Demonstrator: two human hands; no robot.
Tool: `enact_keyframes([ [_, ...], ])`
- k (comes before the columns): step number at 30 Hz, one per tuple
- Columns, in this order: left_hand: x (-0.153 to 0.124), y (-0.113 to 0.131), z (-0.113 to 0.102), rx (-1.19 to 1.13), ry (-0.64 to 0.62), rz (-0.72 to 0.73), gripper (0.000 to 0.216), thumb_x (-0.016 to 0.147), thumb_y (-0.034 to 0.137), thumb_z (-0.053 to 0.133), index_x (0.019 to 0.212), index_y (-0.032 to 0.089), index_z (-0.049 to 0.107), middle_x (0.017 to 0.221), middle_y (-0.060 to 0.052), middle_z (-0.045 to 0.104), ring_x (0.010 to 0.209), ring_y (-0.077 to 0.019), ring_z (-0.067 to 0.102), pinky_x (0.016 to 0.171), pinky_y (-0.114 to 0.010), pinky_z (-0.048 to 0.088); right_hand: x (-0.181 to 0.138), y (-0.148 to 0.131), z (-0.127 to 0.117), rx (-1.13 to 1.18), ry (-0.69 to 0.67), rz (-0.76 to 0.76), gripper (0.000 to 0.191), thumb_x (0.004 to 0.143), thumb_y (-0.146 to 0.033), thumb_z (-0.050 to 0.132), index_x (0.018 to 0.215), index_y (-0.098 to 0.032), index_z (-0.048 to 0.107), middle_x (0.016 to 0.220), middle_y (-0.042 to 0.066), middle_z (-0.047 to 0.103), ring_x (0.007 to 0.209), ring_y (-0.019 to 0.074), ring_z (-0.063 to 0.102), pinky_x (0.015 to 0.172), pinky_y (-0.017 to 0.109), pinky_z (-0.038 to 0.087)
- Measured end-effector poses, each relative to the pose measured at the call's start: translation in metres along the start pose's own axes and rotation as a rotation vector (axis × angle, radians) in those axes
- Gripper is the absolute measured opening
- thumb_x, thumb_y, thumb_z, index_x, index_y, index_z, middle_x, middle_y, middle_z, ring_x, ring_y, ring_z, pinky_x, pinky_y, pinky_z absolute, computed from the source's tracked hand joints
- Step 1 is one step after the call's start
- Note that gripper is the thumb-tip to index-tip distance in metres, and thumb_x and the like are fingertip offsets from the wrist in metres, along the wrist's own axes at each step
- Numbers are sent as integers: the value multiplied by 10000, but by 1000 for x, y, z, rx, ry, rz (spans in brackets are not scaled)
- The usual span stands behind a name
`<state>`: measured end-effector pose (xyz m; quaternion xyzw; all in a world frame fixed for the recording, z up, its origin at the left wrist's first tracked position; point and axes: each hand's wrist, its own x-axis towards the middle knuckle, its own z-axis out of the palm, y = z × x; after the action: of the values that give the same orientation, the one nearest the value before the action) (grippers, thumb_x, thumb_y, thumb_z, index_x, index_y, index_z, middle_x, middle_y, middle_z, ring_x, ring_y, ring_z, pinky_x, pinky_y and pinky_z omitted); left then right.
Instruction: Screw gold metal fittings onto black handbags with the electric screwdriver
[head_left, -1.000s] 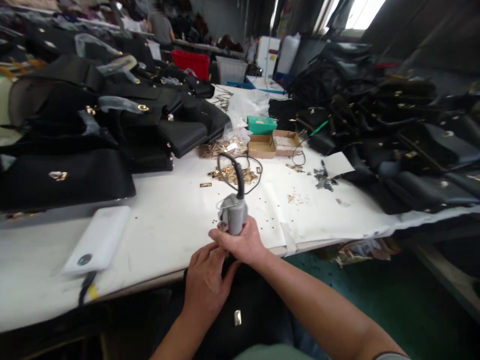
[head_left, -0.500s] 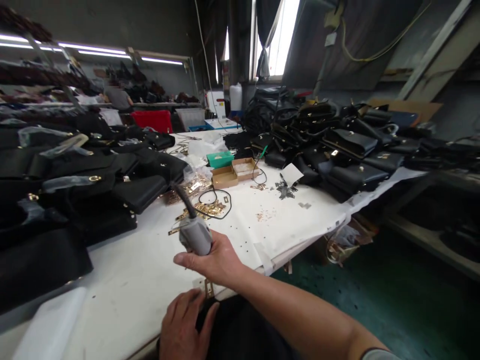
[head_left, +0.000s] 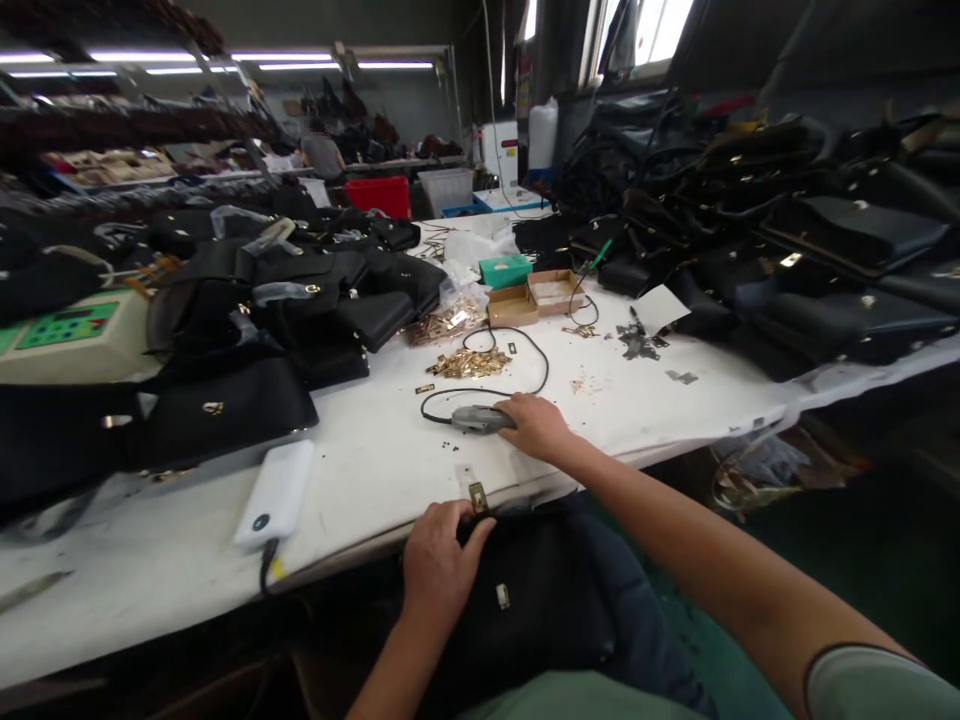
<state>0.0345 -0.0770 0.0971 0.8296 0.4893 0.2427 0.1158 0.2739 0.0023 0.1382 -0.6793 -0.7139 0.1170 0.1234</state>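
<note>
A grey corded hand tool (head_left: pixel 478 418) lies flat on the white table (head_left: pixel 360 470), its black cable looping behind it. My right hand (head_left: pixel 538 426) rests over the tool's rear end with fingers curled on it. My left hand (head_left: pixel 439 565) grips the top edge of a black handbag (head_left: pixel 532 590) on my lap, just below the table's front edge. A small gold clasp plate (head_left: pixel 477 495) sits at the table edge beside my left fingers, and the bag shows a small metal fitting (head_left: pixel 502 596).
Piles of black handbags (head_left: pixel 247 310) fill the left and right (head_left: pixel 787 240) of the table. A heap of gold fittings (head_left: pixel 469 362), small cardboard boxes (head_left: pixel 529 295), a white power bank (head_left: pixel 276 492) and a beige machine with green panel (head_left: pixel 75 335) stand around. A person works far back.
My right hand has brought the grey tool down from upright in the air and laid it flat on the table. My left hand moved onto the bag's top edge.
</note>
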Motion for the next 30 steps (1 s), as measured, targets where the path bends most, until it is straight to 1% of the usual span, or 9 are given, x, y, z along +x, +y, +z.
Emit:
enact_keyframes([
  [4, -2, 2, -5, -7, -76, -9, 196, 954, 393, 621, 934, 212, 694, 878, -54, 727, 849, -247, 682, 799, -375, 503, -38, 3, 1, 293, 271, -46, 294, 916, -313, 645, 1181, -203, 707, 1109, 106, 699, 1060, 247, 641, 945, 371, 491],
  [6, 1, 3, -10, -39, -126, -21, 175, 957, 367, 619, 926, 221, 708, 899, -43, 741, 879, -243, 691, 820, -366, 502, -69, 2, 7, 534, 306, -58, 262, 924, -359, 643, 1126, -209, 717, 1013, 72, 713, 951, 216, 662, 891, 360, 520],
  [8, 5, 5, -16, -78, -162, -47, 165, 953, 355, 627, 890, 232, 715, 886, -22, 745, 862, -226, 695, 794, -339, 500, -104, 3, 15, 730, 219, 15, 341, 899, -426, 675, 1160, -210, 705, 999, 64, 722, 895, 211, 676, 848, 360, 542],
  [10, 9, 8, -24, -104, -147, -50, 178, 948, 355, 635, 848, 231, 715, 845, -9, 738, 814, -208, 693, 748, -316, 493, -140, 5, 26, 837, 113, 139, 477, 848, -470, 731, 1244, -209, 676, 1112, 87, 723, 997, 247, 682, 918, 389, 537],
  [15, 20, 25, -43, -97, 121, 208, 109, 948, 276, 644, 918, 229, 738, 856, -11, 748, 803, -193, 684, 757, -322, 464, -197, 8, 40, 1157, -138, 263, 716, 767, -555, 786, 1369, -213, 602, 1290, 99, 686, 1197, 329, 630, 1018, 446, 511],
  [18, 25, 41, -54, -41, 252, 374, 122, 937, 172, 644, 996, 221, 738, 871, -15, 752, 789, -186, 669, 737, -336, 434, -205, 2, 42, 1277, -138, 222, 762, 722, -506, 837, 1378, -215, 581, 1255, 79, 695, 1166, 316, 637, 1002, 433, 519],
  [23, 30, 62, -72, -25, 370, 515, 186, 919, 111, 672, 1078, 199, 718, 889, -26, 752, 809, -176, 666, 763, -343, 432, -204, -7, 41, 1247, 91, 264, 487, 805, -501, 775, 1164, -181, 695, 1054, 71, 723, 974, 266, 645, 887, 373, 525],
  [26, 32, 61, -77, -83, 377, 536, 178, 936, 169, 675, 1104, 215, 708, 922, -24, 751, 835, -171, 672, 800, -328, 457, -203, -4, 29, 1256, 163, 231, 444, 820, -540, 760, 1031, -151, 723, 916, 53, 686, 824, 199, 590, 773, 305, 491],
  [30, 39, 46, -67, -205, 362, 413, 170, 960, 347, 639, 1072, 243, 713, 982, -23, 766, 870, -183, 700, 807, -288, 515, -199, 5, 2, 1347, 77, 183, 503, 792, -626, 755, 838, -131, 679, 675, -16, 515, 597, 91, 402, 538, 213, 336],
])
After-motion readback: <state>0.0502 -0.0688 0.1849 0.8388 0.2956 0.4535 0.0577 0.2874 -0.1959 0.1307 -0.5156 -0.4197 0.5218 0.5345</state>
